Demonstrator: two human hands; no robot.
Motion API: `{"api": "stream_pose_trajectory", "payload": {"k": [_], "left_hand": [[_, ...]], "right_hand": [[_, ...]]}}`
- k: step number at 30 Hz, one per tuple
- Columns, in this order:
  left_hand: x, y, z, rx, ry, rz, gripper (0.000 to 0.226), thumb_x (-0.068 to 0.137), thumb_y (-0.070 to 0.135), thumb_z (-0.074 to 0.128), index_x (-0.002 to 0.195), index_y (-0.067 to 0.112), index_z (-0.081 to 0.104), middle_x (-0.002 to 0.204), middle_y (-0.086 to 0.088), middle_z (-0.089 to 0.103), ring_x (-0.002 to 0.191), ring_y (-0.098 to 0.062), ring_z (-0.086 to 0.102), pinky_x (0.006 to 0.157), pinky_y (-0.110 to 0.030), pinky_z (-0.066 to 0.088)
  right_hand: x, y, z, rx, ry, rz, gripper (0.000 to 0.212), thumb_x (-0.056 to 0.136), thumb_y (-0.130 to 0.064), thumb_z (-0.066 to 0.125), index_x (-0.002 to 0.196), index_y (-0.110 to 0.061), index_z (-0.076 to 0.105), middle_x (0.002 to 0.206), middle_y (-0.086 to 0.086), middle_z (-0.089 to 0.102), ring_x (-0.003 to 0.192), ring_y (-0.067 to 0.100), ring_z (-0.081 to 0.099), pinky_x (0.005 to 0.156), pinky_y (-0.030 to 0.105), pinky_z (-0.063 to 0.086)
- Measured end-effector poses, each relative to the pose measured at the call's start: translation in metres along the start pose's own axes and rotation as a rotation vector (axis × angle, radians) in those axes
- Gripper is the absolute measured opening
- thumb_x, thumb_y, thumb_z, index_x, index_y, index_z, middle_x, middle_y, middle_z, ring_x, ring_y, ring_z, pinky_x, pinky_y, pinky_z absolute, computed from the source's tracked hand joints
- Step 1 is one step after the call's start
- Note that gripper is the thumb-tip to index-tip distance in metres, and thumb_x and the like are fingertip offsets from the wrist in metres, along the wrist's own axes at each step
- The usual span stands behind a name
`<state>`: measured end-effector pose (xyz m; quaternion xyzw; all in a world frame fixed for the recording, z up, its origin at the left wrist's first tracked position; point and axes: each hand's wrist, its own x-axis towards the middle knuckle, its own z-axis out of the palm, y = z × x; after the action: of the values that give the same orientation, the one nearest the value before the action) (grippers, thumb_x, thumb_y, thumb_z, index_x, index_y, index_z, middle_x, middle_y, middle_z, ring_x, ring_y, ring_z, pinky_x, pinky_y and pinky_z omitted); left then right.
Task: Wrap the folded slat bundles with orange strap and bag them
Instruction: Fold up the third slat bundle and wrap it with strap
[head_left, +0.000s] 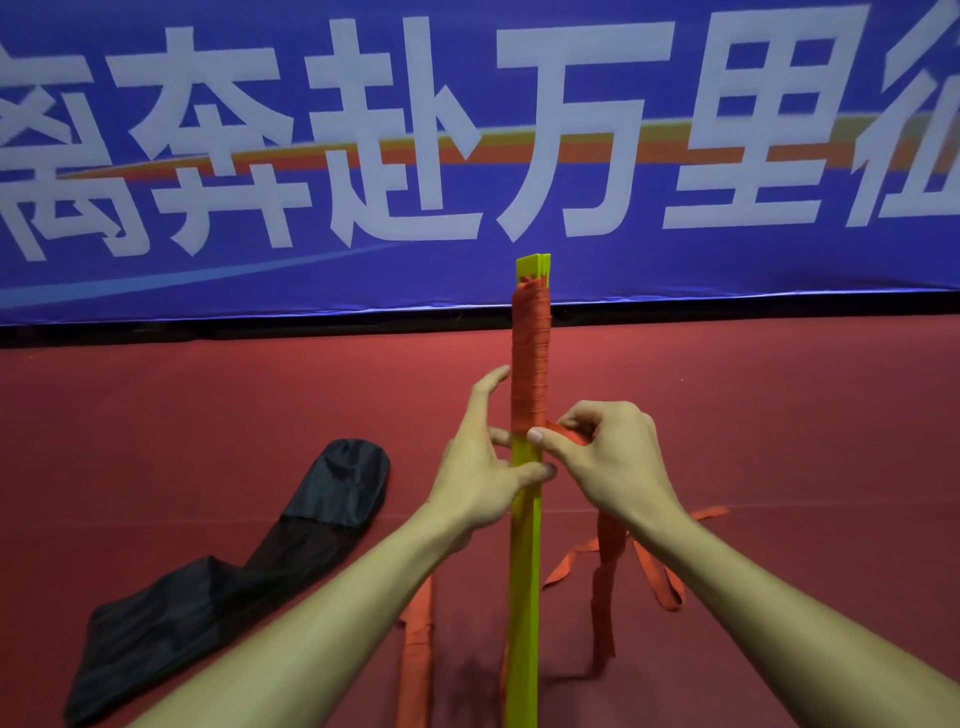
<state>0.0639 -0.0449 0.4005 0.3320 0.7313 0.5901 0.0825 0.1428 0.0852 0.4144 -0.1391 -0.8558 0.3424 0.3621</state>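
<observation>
- Here, you hold the yellow slat bundle (524, 545) upright in the middle of the view, its top end showing several thin slats pressed together in front of the blue banner (260, 156) at the far side.
- Your left hand (485, 467) has its grip on the bundle from the left: the thumb presses across the yellow face just below the wrapped part, and the fingers reach up and around the far side.
- Your right hand (602, 452) has its grip pinched on the orange strap (531, 358), thumb tip against the bundle right at the lower edge of the winding.
- The strap covers the upper part of the bundle in tight, overlapping turns, leaving a short yellow tip bare above it and the long lower part bare below.
- The loose strap tail (605, 577) hangs down from your right hand and trails in loops over the red floor (779, 415) to the right.
- A second orange-wrapped piece (418, 644) lies near you on the floor, just left of the bundle; its lower part is blurred.
- The black bag (218, 587) lies flat on the floor to the left, well apart from the bundle, its rounded end pointing away from you.
</observation>
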Motion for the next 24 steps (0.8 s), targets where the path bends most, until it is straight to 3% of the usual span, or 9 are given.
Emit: {"api": "stream_pose_trajectory", "payload": {"k": [4,6,9,12,16,20,24], "left_hand": [[0.002,-0.003,-0.002,0.023,-0.007,-0.010,0.093,0.061,0.014,0.091,0.121,0.059,0.037,0.093,-0.005,0.073,0.084,-0.023,0.074,0.083,-0.051,0.059],[0.001,-0.002,-0.003,-0.020,-0.054,-0.006,0.090,0.061,0.009,0.090,0.124,0.049,0.039,0.096,-0.007,0.074,0.086,-0.026,0.073,0.083,-0.051,0.059],[0.001,0.003,-0.004,-0.113,-0.119,-0.029,0.086,0.075,-0.012,0.078,0.133,0.036,0.037,0.102,-0.017,0.071,0.074,-0.019,0.070,0.065,-0.034,0.061],[0.003,0.002,-0.008,-0.177,-0.192,-0.080,0.083,0.082,-0.023,0.060,0.126,0.045,0.039,0.111,-0.026,0.065,0.066,-0.020,0.061,0.055,-0.030,0.052],[0.003,-0.005,-0.014,-0.217,-0.331,-0.072,0.086,0.084,-0.027,0.049,0.129,0.045,0.032,0.102,-0.016,0.066,0.064,-0.017,0.060,0.065,-0.035,0.054],[0.003,-0.007,-0.021,-0.245,-0.425,-0.034,0.082,0.083,-0.018,0.060,0.129,0.042,0.030,0.102,-0.017,0.068,0.073,-0.017,0.067,0.069,-0.036,0.058],[0.001,-0.005,-0.021,-0.206,-0.393,-0.043,0.080,0.084,-0.015,0.067,0.125,0.046,0.036,0.113,-0.021,0.063,0.069,-0.021,0.064,0.068,-0.031,0.055]], "right_hand": [[-0.001,0.001,0.003,-0.013,-0.002,0.016,0.021,0.077,-0.037,0.079,0.067,-0.022,0.070,0.062,-0.006,0.068,0.066,0.017,0.064,0.060,0.039,0.053],[-0.002,0.002,0.003,-0.021,-0.003,0.023,0.020,0.076,-0.039,0.079,0.069,-0.021,0.072,0.064,-0.006,0.069,0.068,0.017,0.066,0.062,0.040,0.054],[0.000,0.004,0.001,-0.028,0.011,0.038,0.020,0.076,-0.039,0.079,0.072,-0.021,0.074,0.065,-0.007,0.068,0.067,0.018,0.063,0.061,0.036,0.051],[0.000,0.007,-0.001,-0.029,0.018,0.062,0.020,0.076,-0.040,0.080,0.074,-0.021,0.075,0.060,-0.009,0.064,0.061,0.014,0.054,0.057,0.032,0.046],[0.000,0.011,-0.003,-0.025,0.026,0.080,0.018,0.075,-0.039,0.081,0.071,-0.022,0.075,0.057,-0.009,0.065,0.057,0.010,0.054,0.056,0.035,0.049],[0.000,0.014,-0.004,-0.025,0.031,0.089,0.023,0.073,-0.043,0.082,0.064,-0.023,0.073,0.054,-0.010,0.063,0.052,0.005,0.051,0.055,0.033,0.045],[0.001,0.018,-0.003,-0.027,0.039,0.120,0.032,0.072,-0.047,0.082,0.058,-0.024,0.064,0.049,-0.007,0.056,0.050,0.010,0.046,0.053,0.034,0.042]]}}
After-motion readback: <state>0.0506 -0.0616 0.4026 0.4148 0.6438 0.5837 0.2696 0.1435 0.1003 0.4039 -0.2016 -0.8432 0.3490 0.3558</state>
